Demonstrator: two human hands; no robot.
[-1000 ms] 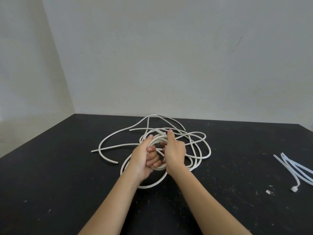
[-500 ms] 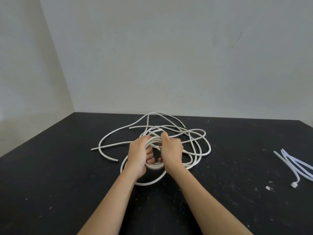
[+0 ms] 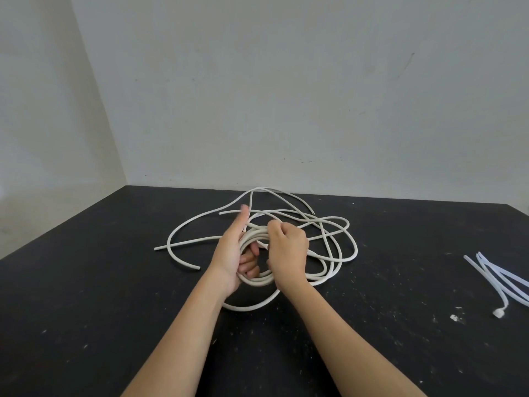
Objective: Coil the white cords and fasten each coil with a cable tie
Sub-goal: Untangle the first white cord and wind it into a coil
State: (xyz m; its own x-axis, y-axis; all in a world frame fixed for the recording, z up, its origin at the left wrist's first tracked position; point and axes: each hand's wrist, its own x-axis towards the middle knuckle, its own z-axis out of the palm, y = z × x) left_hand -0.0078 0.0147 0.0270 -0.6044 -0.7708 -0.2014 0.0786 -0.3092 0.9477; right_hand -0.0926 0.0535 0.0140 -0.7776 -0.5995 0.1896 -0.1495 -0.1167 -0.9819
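Presently, item one: coiling. I logged left hand (image 3: pixel 229 259) gripping the coil (image 3: pixel 257 279), right hand (image 3: pixel 287 253) clenched on its top. Next move, I judged: winding in loose cord (image 3: pixel 186 243).

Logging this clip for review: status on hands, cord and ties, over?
Left hand holds coil, fingers through it. Right hand grips coil's top. Loose cord sprawled around; cable ties lie far right, untouched.
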